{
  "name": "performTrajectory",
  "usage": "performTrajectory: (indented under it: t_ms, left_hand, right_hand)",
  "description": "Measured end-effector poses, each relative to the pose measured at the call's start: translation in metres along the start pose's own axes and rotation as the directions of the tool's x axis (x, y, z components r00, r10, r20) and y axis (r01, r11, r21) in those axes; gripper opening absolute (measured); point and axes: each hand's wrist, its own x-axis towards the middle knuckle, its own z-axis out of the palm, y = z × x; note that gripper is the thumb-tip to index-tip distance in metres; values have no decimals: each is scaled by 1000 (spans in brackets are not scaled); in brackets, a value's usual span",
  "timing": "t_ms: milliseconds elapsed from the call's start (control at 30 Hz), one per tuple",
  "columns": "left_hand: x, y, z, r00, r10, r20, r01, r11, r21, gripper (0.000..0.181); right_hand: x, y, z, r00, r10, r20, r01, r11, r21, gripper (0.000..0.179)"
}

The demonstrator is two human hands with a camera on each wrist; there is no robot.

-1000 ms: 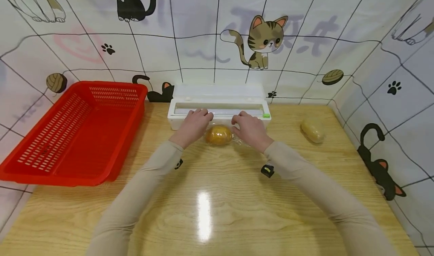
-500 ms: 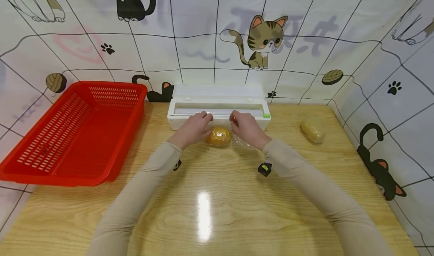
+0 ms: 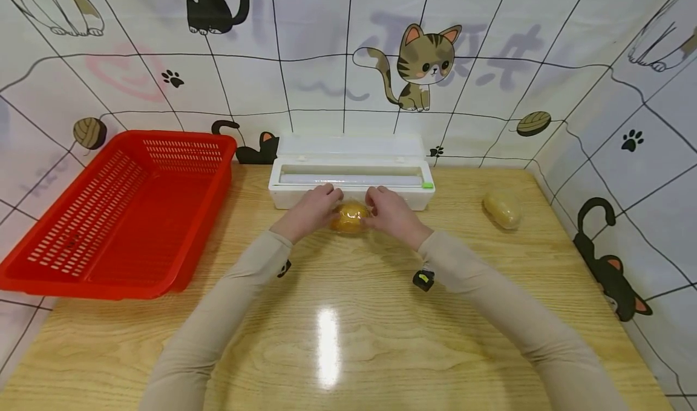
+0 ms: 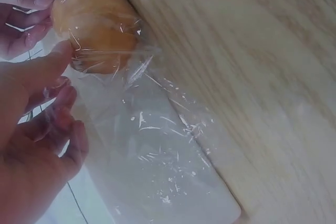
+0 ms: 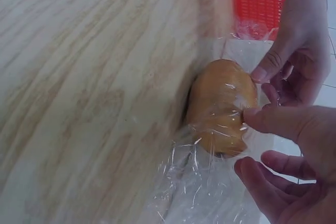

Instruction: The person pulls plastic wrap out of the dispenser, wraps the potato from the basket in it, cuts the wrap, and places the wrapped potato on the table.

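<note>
A rounded orange-yellow fruit (image 3: 348, 217), kind unclear, lies in clear cling film (image 4: 157, 140) at the front of a white cling film dispenser (image 3: 283, 194). On its left my left hand (image 3: 311, 210) curls its fingers, the thumb touching the fruit's side and the film. My right hand (image 3: 396, 217) is opposite, thumb against the fruit and fingers bent at the film. Both wrist views show the thumbs close together along one side of the fruit (image 5: 220, 103). Loose, wrinkled film spreads from its ends. The dispenser's lid stands up, with the roll (image 3: 351, 179) visible inside.
A red plastic basket (image 3: 185, 259) with slotted walls stands at the left. Another wrapped, pale yellow oblong item (image 3: 502, 209) lies to the right on the wooden table (image 3: 381, 338). A wall covering with cat drawings (image 3: 327, 48) rises behind the dispenser.
My hands have come down from the dispenser's front to the fruit's sides. The right hand lifted film half a second ago and has since moved in against the fruit.
</note>
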Motion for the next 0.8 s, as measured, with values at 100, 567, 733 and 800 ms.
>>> performTrajectory:
  t_ms: [100,567,733,800]
  left_hand:
    - [0,1,2,1000,16,-4,-16,1000,2,21]
    - [-3,-4,4,990,139,35,-143,960,242,14]
    - [-9,-4,5,961,273,50,-267,862,431,8]
    - [-11,-4,6,953,296,68,-292,828,479,8]
  right_hand:
    - [-1,0,3,1000,-2,-21,2,1000,-19,31]
    - [-2,-4,9,991,-110,-71,81,943,-323,26]
    - [-5,-5,13,983,-148,-104,91,902,-422,23]
    - [-7,-6,15,976,-173,-132,97,891,-444,21]
